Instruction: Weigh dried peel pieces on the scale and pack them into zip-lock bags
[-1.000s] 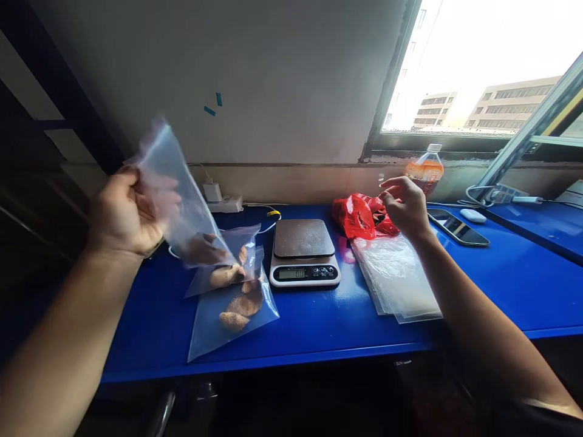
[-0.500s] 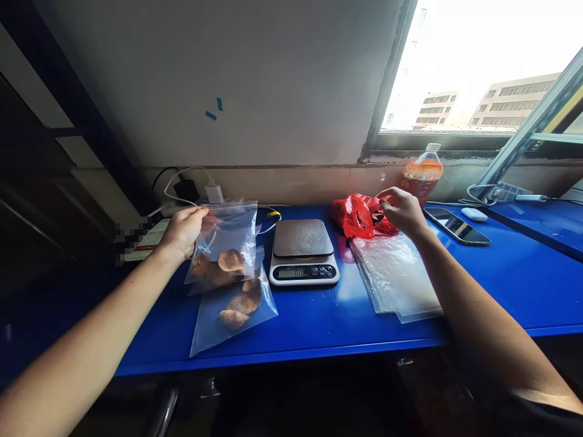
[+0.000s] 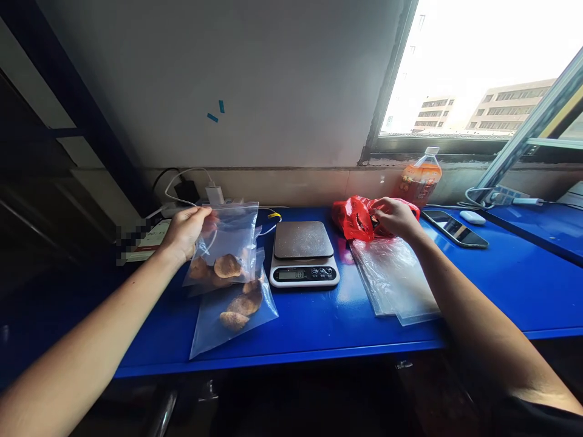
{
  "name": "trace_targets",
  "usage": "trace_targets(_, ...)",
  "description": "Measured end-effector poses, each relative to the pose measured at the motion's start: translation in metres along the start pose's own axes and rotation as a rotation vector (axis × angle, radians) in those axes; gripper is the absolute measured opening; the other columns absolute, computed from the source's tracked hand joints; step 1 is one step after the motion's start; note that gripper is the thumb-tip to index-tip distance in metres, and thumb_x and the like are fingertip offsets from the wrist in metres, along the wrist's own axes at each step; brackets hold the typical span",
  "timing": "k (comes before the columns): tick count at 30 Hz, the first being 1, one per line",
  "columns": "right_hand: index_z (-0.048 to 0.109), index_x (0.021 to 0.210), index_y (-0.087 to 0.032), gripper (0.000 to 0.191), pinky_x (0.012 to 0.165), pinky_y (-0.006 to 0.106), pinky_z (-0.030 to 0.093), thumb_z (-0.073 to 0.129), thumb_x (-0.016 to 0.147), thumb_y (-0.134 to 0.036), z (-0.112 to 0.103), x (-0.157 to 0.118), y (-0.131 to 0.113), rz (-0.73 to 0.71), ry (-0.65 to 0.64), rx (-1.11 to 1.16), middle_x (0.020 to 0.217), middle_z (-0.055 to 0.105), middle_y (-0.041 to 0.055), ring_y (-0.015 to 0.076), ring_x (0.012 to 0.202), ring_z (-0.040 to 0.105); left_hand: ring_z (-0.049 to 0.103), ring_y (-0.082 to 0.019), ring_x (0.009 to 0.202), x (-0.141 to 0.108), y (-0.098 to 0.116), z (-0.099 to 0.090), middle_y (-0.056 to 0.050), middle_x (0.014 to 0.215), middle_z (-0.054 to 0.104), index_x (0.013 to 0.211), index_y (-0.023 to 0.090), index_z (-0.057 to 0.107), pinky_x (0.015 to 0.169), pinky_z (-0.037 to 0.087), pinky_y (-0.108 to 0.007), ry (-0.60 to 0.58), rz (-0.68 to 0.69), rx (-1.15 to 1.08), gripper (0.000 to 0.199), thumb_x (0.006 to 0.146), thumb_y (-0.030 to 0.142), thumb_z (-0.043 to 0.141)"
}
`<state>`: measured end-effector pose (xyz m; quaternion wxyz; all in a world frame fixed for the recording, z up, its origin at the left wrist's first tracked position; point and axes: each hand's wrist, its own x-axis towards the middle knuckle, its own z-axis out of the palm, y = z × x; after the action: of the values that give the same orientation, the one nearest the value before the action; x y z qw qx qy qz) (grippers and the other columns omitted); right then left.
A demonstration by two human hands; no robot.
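Observation:
My left hand [image 3: 187, 232] is closed on the top edge of a clear plastic bag [image 3: 234, 227] with several brown dried slices [image 3: 228, 266] at its bottom. Below and partly behind it, a second clear bag [image 3: 209, 331] with similar slices lies on the table. My right hand [image 3: 395, 217] is at the mouth of a red plastic bag [image 3: 350, 218], its fingers drawn together and the tips partly hidden in the opening. What they pinch, if anything, does not show. Between the hands stands a kitchen scale [image 3: 303, 240], its plate bare and its display reading zero.
Flat clear bags [image 3: 394, 282] lie stacked before the red bag. At the right are a drink bottle [image 3: 421, 176], a phone [image 3: 455, 229] and a white earbud case [image 3: 472, 217]. Chargers and cables [image 3: 214, 194] line the wall. The blue table [image 3: 314, 340] ends at its front edge.
My right hand has moved slightly left and down, bringing its fingers into the mouth of the red bag. The left hand still holds its bag in nearly the same place.

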<state>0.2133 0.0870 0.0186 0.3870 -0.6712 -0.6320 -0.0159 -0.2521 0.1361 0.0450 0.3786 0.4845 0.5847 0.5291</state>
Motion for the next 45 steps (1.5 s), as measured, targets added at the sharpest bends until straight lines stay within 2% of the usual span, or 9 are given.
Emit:
trace_targets(4,0.07,0.087,-0.018,0.02,0.069,0.033,0.05,0.055,0.078,-0.028,-0.001,-0.003,-0.009,0.029,0.056,0.021,0.081,0.072,0.0065,0.0196,0.071,0.065,0.063,-0.022,0.099,-0.01,0.004,0.002,-0.009,0.118,0.061,0.12,0.015,0.058,0.083,0.055,-0.042,-0.038,0.07,-0.005,0.032,0.094,0.033,0.06)
trace_targets(8,0.069,0.086,-0.018,0.021,0.067,0.032,0.049,0.055,0.08,-0.032,-0.002,-0.006,-0.023,-0.05,0.114,0.031,0.078,0.072,0.0069,0.0199,0.069,0.065,0.058,-0.009,0.063,-0.02,0.009,0.006,0.001,0.075,0.065,0.09,0.014,0.066,0.059,0.047,-0.019,-0.055,0.175,-0.044,0.006,0.087,0.018,0.063)
trace_targets(11,0.069,0.087,-0.019,0.022,0.065,0.032,0.048,0.055,0.081,-0.034,-0.001,-0.009,-0.03,-0.106,0.098,0.043,0.078,0.071,0.0071,0.02,0.068,0.065,0.057,-0.008,0.058,-0.026,0.013,0.01,0.003,0.063,0.065,0.077,0.016,0.066,0.053,0.044,-0.016,-0.074,0.234,-0.071,0.002,0.079,0.016,0.065)
trace_targets(19,0.069,0.087,-0.019,0.023,0.065,0.032,0.048,0.055,0.08,-0.036,0.001,-0.007,-0.021,-0.062,0.061,0.009,0.078,0.071,0.007,0.0204,0.069,0.065,0.062,-0.014,0.057,-0.038,0.019,0.013,-0.001,0.064,0.07,0.068,0.02,0.073,0.055,0.049,-0.023,-0.142,0.305,-0.041,0.01,0.062,0.027,0.075)
trace_targets(29,0.071,0.082,-0.019,0.029,0.076,0.032,0.051,0.046,0.07,-0.013,0.002,0.0,0.012,0.038,0.045,-0.134,0.091,0.074,0.0071,0.0222,0.087,0.068,0.062,-0.015,0.058,-0.033,0.016,0.013,-0.004,0.07,0.073,0.078,0.019,0.076,0.055,0.051,-0.024,-0.145,0.332,-0.015,0.016,0.067,0.03,0.072)
trace_targets(36,0.069,0.066,-0.021,0.022,0.066,0.033,0.046,0.048,0.07,-0.016,0.007,0.003,0.018,-0.043,-0.086,-0.246,0.071,0.07,0.0059,0.0219,0.07,0.063,0.063,-0.017,0.06,-0.029,0.011,0.013,-0.003,0.066,0.07,0.075,0.021,0.072,0.057,0.052,-0.025,-0.095,0.338,0.025,0.009,0.073,0.025,0.065)
trace_targets(39,0.065,0.058,-0.021,0.02,0.068,0.033,0.044,0.05,0.072,-0.02,0.012,0.007,0.018,-0.091,-0.155,-0.315,0.063,0.065,0.0067,0.0217,0.067,0.059,0.064,-0.018,0.062,-0.027,0.009,0.013,-0.003,0.066,0.069,0.075,0.021,0.072,0.061,0.053,-0.027,-0.095,0.347,0.045,0.009,0.073,0.026,0.064)
trace_targets(42,0.07,0.065,-0.019,0.021,0.079,0.036,0.044,0.051,0.074,-0.021,0.017,0.009,0.018,-0.103,-0.173,-0.374,0.07,0.066,0.0097,0.0246,0.08,0.059,0.063,-0.018,0.063,-0.025,0.006,0.013,-0.002,0.068,0.069,0.077,0.022,0.072,0.062,0.052,-0.026,-0.105,0.361,0.067,0.011,0.073,0.028,0.065)
trace_targets(45,0.076,0.085,-0.02,0.026,0.088,0.042,0.043,0.054,0.079,-0.031,0.02,0.007,0.018,-0.084,-0.168,-0.406,0.088,0.066,0.013,0.0297,0.098,0.056,0.062,-0.017,0.062,-0.024,0.005,0.013,-0.002,0.068,0.069,0.079,0.021,0.073,0.06,0.051,-0.025,-0.119,0.368,0.081,0.014,0.073,0.03,0.065)
